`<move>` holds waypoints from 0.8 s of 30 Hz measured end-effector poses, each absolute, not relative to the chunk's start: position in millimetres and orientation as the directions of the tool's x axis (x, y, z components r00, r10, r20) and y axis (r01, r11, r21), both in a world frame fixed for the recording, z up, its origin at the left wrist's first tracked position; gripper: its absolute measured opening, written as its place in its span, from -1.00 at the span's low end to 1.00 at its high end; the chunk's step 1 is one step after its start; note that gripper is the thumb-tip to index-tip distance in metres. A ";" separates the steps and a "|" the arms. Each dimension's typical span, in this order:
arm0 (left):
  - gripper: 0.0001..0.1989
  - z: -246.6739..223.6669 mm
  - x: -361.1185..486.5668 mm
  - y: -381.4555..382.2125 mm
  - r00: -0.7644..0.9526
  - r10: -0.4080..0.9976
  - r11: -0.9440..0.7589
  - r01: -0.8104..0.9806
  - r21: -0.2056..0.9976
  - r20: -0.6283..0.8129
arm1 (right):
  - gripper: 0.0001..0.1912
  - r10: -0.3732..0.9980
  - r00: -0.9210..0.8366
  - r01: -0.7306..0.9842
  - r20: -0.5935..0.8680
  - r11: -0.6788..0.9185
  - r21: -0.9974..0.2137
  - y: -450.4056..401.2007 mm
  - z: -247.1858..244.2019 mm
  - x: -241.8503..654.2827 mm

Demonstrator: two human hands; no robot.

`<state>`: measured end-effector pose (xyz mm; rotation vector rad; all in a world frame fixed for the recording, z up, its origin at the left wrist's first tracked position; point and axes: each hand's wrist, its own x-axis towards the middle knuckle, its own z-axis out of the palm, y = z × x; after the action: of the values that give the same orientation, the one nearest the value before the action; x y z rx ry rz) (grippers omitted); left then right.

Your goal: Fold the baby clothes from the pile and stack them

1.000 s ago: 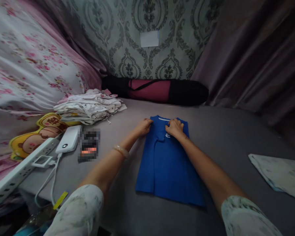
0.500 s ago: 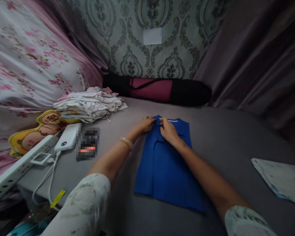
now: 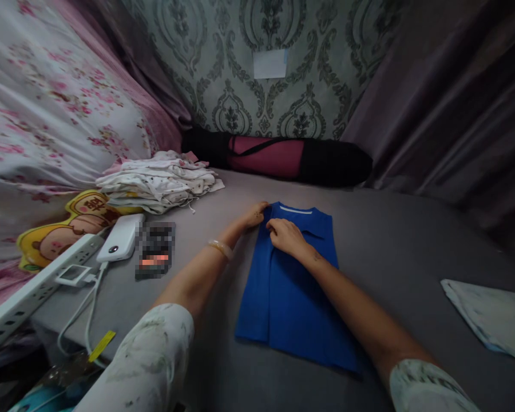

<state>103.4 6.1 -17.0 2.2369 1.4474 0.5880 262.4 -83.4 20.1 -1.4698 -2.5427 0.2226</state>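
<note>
A blue shirt (image 3: 302, 297) lies on the grey sheet in front of me, its left side folded inward in a long strip. Its neckline, with a white band inside, faces away from me. At the top left corner, my left hand (image 3: 255, 215) has its fingers closed on the shirt's edge; the fingertips are partly hidden. Just right of it, my right hand (image 3: 286, 236) pinches the folded layer below the collar, fingers bent together. A pale bangle (image 3: 221, 249) circles my left forearm.
A pile of light clothes (image 3: 158, 180) lies at back left, near a yellow cushion (image 3: 64, 232), white power bank (image 3: 121, 239), power strip (image 3: 38, 292) and a pixelated dark item (image 3: 155, 250). A black and maroon bag (image 3: 268, 157) lies along the wall. A folded pale cloth (image 3: 493, 315) rests at right.
My right hand has moved slightly down and left from the collar, uncovering the neckline. My left hand has shifted a little outward at the corner. The folded strip's top lies flatter.
</note>
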 end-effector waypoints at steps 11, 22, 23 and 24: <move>-0.57 -8.9 103.4 -139.9 0.324 0.937 -0.345 0.813 0.468 0.128 | -0.35 0.931 -0.356 0.903 0.079 0.365 -0.228 -37.6 -10.2 230.0; -0.53 -11.2 111.0 -261.7 0.396 0.908 -0.419 0.863 0.282 0.137 | -0.34 0.939 -0.343 0.901 0.030 0.338 -0.274 -42.1 -11.1 228.2; -0.52 -11.6 114.8 -267.3 0.399 0.904 -0.426 0.865 0.264 0.152 | -0.34 0.938 -0.341 0.898 0.057 0.343 -0.277 -45.7 -10.7 228.3; -0.50 -12.4 118.6 -272.0 0.399 0.902 -0.429 0.869 0.245 0.167 | -0.34 0.936 -0.342 0.895 0.080 0.350 -0.278 -49.7 -10.9 228.4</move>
<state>118.6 -272.0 -12.4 2.5256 1.6072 0.4168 228.4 -49.7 -10.9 -1.6501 -2.3872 0.2717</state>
